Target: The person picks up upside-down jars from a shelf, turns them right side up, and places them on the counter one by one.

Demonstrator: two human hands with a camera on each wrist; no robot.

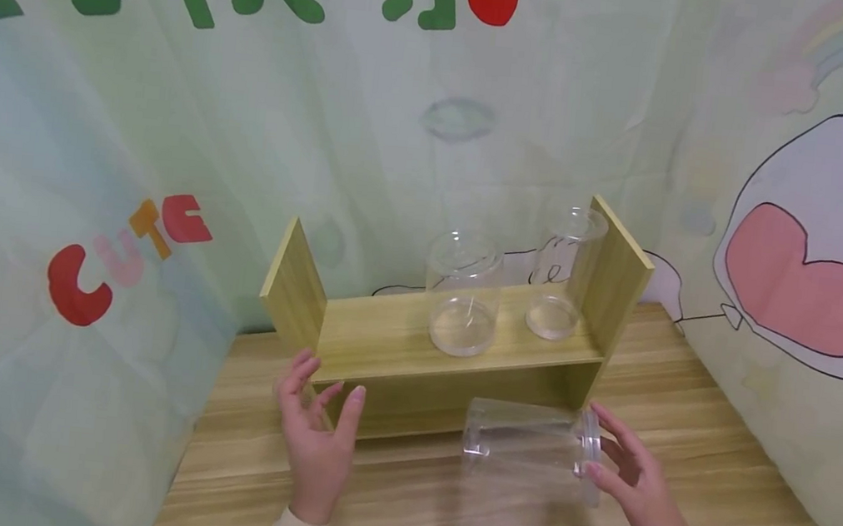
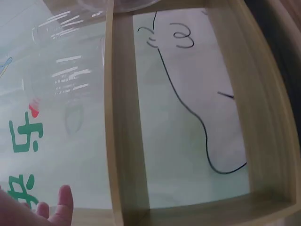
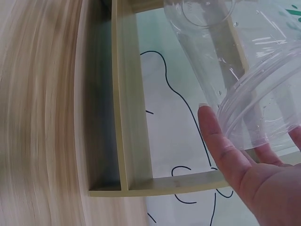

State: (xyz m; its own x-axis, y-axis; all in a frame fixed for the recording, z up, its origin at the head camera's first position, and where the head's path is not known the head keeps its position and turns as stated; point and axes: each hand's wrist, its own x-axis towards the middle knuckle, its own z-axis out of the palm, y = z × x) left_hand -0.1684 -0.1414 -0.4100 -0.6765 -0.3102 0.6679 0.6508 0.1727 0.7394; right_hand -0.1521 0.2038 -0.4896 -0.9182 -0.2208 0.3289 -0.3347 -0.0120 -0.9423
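My right hand (image 1: 638, 491) grips a clear plastic jar (image 1: 526, 439) by its lidded end, fingers and thumb around the lid (image 1: 588, 457). The jar lies sideways in the air, its base pointing left, in front of the lower part of a small wooden shelf (image 1: 382, 372). Seen from the right wrist, the fingers (image 3: 223, 150) press against the ringed lid. Beside the shelf's left end, my left hand (image 1: 318, 446) is raised with fingers spread and loosely bent, holding nothing. Only a few of its fingertips (image 2: 65, 202) show in the left wrist view.
On the shelf's upper board stand a wide clear jar (image 1: 461, 329) and a narrower clear jar (image 1: 556, 308) near the right side panel (image 1: 620, 272). The shelf rests on a wood-grain table (image 1: 706, 455). A printed cloth (image 1: 328, 121) hangs behind and at both sides.
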